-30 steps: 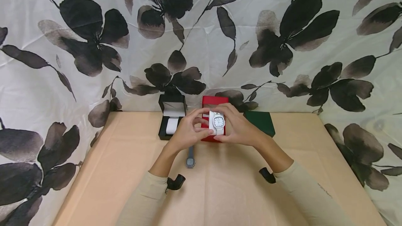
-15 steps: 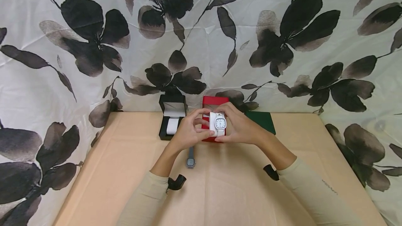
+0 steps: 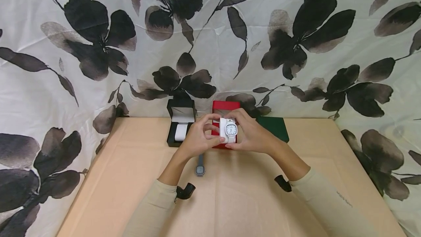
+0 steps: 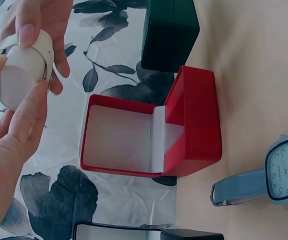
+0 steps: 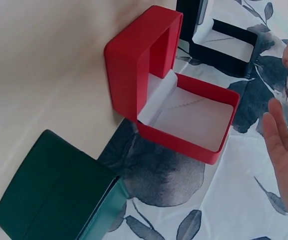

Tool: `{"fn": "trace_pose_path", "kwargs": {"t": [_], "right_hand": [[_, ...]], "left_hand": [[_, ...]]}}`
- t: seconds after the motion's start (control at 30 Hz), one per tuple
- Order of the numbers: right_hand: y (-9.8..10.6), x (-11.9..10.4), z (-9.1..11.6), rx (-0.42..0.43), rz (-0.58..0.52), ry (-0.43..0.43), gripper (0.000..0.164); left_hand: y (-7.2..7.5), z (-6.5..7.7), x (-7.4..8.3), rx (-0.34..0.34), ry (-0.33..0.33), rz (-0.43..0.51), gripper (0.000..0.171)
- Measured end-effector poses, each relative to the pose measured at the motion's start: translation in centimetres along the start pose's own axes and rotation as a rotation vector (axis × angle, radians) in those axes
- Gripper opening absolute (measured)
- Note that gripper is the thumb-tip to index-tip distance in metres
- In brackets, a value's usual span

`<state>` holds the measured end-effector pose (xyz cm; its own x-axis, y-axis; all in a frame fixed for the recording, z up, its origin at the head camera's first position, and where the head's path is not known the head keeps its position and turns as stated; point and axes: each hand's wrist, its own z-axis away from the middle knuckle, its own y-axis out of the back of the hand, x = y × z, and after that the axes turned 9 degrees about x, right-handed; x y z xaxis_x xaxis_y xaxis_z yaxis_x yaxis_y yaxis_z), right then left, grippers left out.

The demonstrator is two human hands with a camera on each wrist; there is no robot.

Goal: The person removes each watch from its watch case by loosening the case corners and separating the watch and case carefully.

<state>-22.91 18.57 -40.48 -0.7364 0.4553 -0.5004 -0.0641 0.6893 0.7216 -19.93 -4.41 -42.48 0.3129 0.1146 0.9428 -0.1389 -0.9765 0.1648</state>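
A white wristwatch point(image 3: 231, 130), strapped round a white cushion point(image 3: 223, 130), is held up between both hands in front of the red box. My left hand point(image 3: 197, 137) pinches the cushion's left end between thumb and fingers. On the other side my right hand point(image 3: 252, 131) grips the watch and cushion, its thumb on the strap in the left wrist view. The open red watch box point(image 4: 198, 120) has its lid raised, and a pale lining shows inside. The dial faces the head camera; the left wrist view shows the cushion's end point(image 4: 18, 85).
Left of the red box stands an open black watch box point(image 3: 170, 136) with a white cushion in it. A closed green box point(image 3: 274, 127) sits to the right. A blue-grey wristwatch point(image 3: 200, 170) lies on the table point(image 3: 230, 200) nearer me. Floral cloth point(image 3: 250, 46) hangs behind.
The white watch has shifted slightly right and its dial has turned a little. My right forearm has moved slightly outward. Both hands keep their hold.
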Motion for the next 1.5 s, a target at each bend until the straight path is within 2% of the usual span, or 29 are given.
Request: {"fn": "trace_pose_path", "kwargs": {"t": [0.37,0.7,1.03,1.5], "right_hand": [[-0.1,-0.3,0.2,0.008,0.022,-0.018,0.079],[-0.3,-0.7,0.4,-0.015,0.000,-0.079,0.084],[-0.4,-0.8,0.7,-0.031,0.010,-0.078,0.089],[-0.3,-0.3,1.8,-0.020,-0.056,-0.092,0.089]], "left_hand": [[-0.1,0.0,0.2,0.001,-0.020,-0.018,0.067],[-0.2,0.0,0.3,-0.001,-0.033,-0.054,0.066],[0.0,0.1,0.3,-0.009,-0.037,-0.089,0.066],[-0.4,0.1,0.1,-0.039,-0.060,-0.078,0.063]]}}
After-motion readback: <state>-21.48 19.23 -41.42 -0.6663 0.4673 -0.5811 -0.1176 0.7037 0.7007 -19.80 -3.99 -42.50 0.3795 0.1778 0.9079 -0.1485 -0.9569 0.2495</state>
